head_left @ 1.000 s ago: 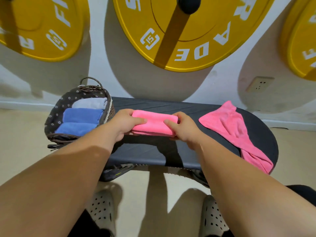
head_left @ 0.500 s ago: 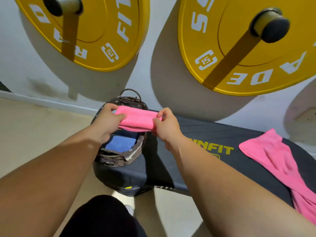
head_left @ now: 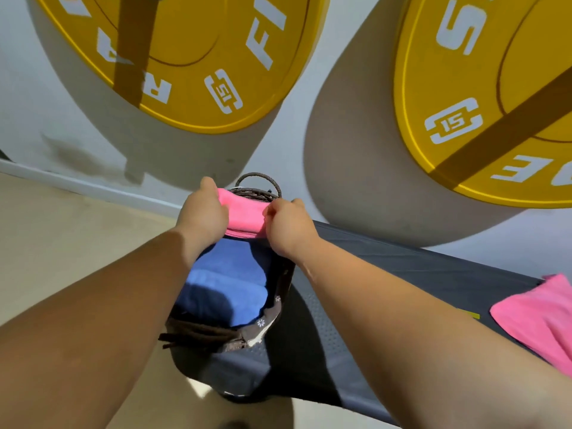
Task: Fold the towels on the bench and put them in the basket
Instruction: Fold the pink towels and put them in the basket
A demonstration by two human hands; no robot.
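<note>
I see both hands out in front of me over the far end of the basket; the left hand pinches the left end of the folded pink towel, fingers curled over its top edge, and the right hand pinches the right end the same way; the towel hangs stretched between them, just above the back part of the basket, beside the woven handle; I cannot tell whether its lower edge touches anything inside.

Below the towel, inside the basket, lie folded blue towels, a darker one toward the far side and a lighter one nearer me; the basket's lining is dark brown with small white flower prints along the turned-down rim; the basket sits at the left end of the dark bench.

Well apart on the right, a second pink towel lies unfolded on the bench, running off the frame edge; a scrap of yellow print shows just beside it, too little to read.

On the wall hang two yellow weight plates; the left plate shows white letters "FI" and "R" with a badge reading "15"; the right plate shows "S", the same "15" badge and what looks like an "E" near its bottom rim.
</note>
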